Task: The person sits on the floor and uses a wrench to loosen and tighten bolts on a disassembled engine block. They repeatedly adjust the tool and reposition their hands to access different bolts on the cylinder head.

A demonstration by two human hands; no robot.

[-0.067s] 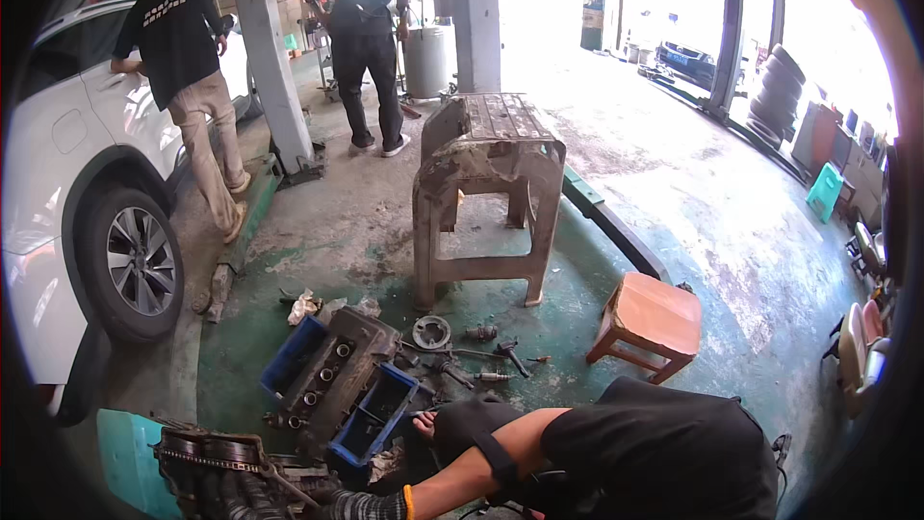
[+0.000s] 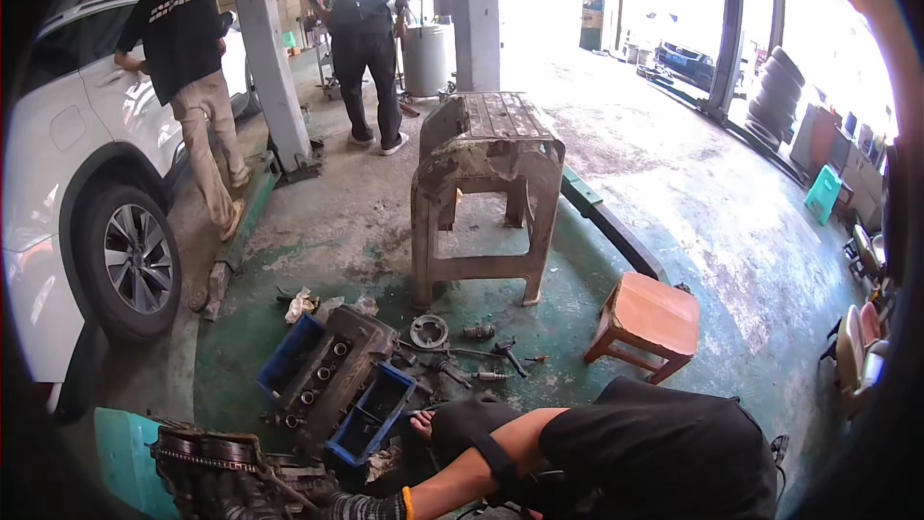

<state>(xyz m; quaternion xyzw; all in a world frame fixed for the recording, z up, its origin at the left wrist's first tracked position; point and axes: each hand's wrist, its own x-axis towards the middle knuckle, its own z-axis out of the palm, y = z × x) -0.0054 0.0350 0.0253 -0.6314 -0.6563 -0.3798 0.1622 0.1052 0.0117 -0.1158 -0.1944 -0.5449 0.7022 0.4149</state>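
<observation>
While little has changed beyond a slight shift of view, the gloved right hand [image 2: 371, 506] remains beside the right edge of an engine part [image 2: 207, 467], its grip too hidden to tell, so handling looks unadvanced; the left hand is out of view; the engine part sits near the visible floor's [image 2: 318, 265] near left corner; beyond are blue trays [image 2: 289, 354], then a brown stool [image 2: 481, 270].

Gloved hand [image 2: 358, 506] cut off below, grip hidden, engine block [image 2: 204, 457] cropped by lower edge, standing person [image 2: 361, 10] cropped above

the stained green floor [image 2: 553, 325] carries loose metal parts [image 2: 478, 332] and an orange stool [image 2: 656, 313].
</observation>
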